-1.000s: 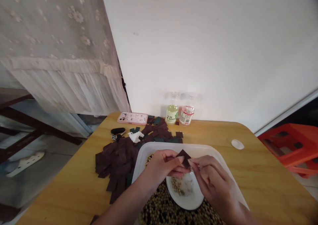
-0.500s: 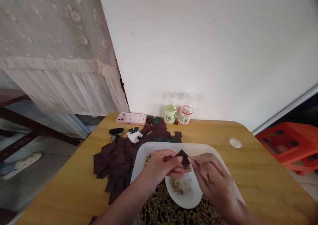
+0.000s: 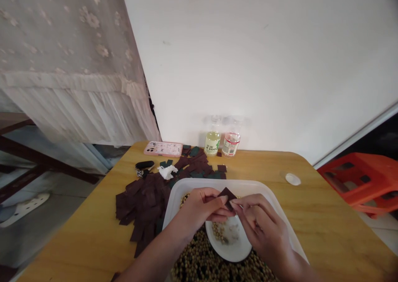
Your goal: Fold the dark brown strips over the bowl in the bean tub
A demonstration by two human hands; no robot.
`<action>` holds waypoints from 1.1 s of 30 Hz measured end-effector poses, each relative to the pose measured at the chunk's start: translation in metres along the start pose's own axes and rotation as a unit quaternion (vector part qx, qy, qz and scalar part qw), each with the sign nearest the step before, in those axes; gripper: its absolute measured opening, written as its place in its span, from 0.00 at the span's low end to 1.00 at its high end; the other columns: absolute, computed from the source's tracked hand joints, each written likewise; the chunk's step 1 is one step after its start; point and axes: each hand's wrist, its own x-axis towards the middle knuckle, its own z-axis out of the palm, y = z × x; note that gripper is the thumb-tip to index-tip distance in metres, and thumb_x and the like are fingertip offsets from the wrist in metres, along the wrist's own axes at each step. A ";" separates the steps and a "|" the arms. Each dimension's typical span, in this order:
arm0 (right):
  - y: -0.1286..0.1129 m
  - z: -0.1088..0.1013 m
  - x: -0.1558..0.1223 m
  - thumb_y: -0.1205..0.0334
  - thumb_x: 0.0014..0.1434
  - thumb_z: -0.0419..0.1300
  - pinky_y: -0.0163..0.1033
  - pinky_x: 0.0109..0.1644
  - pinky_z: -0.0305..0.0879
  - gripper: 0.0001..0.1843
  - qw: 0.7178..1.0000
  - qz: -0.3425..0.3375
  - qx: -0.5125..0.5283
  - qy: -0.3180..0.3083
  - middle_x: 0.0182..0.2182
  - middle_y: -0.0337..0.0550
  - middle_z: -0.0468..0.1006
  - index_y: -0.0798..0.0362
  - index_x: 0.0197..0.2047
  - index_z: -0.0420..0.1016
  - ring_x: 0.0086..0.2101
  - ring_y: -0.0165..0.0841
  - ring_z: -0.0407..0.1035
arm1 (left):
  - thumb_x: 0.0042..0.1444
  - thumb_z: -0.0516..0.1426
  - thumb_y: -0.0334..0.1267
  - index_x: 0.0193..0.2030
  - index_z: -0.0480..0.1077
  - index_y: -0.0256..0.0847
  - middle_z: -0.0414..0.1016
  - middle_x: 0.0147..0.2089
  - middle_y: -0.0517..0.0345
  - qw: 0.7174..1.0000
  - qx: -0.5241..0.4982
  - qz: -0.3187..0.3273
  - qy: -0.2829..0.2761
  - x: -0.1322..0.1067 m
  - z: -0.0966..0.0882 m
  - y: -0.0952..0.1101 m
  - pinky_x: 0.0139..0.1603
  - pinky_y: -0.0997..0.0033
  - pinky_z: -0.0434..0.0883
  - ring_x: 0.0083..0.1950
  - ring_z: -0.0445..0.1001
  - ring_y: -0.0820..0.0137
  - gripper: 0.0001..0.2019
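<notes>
My left hand (image 3: 199,209) pinches a small dark brown square piece (image 3: 226,194) above a white tray (image 3: 186,187) filled with beans (image 3: 199,263). The fingertips of my right hand (image 3: 259,226) meet that same piece from the right, closed in a pinch. Under both hands a small white bowl (image 3: 231,249) rests on the beans and holds a few beans of its own.
A heap of dark brown and green squares (image 3: 149,203) lies left of the tray. Behind it are a pink phone (image 3: 163,149), a black key fob (image 3: 144,165), a crumpled white tissue (image 3: 166,172), two bottles (image 3: 221,141) by the wall, and a white lid (image 3: 292,178). An orange stool (image 3: 357,182) stands at right.
Both hands stay pinched on the dark square; my right fingertips have slid slightly left under it. The view has shifted a little.
</notes>
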 end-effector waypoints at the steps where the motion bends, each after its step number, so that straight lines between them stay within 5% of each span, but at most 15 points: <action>1: 0.000 -0.001 0.001 0.78 0.52 0.54 0.34 0.33 0.69 0.13 1.000 0.001 -0.004 0.004 0.30 0.43 0.70 0.52 0.24 0.60 0.32 0.30 0.69 | 0.39 0.65 0.46 0.26 0.70 0.35 0.77 0.26 0.57 1.000 0.001 -0.002 -0.005 0.001 0.000 -0.001 0.33 0.76 0.73 0.31 0.77 0.71 0.15; 15: 0.003 -0.006 0.006 0.79 0.53 0.53 0.33 0.34 0.69 0.12 1.000 -0.025 -0.005 -0.015 0.29 0.42 0.69 0.52 0.27 0.62 0.31 0.28 0.69 | 0.38 0.65 0.47 0.29 0.71 0.35 0.78 0.27 0.53 0.999 0.019 -0.016 -0.043 0.001 -0.004 -0.001 0.33 0.76 0.73 0.33 0.78 0.67 0.17; 33: 0.003 -0.005 0.005 0.78 0.53 0.55 0.33 0.31 0.69 0.13 0.999 -0.029 -0.017 -0.007 0.29 0.43 0.70 0.52 0.25 0.60 0.30 0.29 0.68 | 0.38 0.64 0.48 0.27 0.71 0.35 0.77 0.25 0.54 0.999 0.033 0.005 -0.028 0.000 -0.001 -0.001 0.33 0.75 0.72 0.32 0.78 0.68 0.17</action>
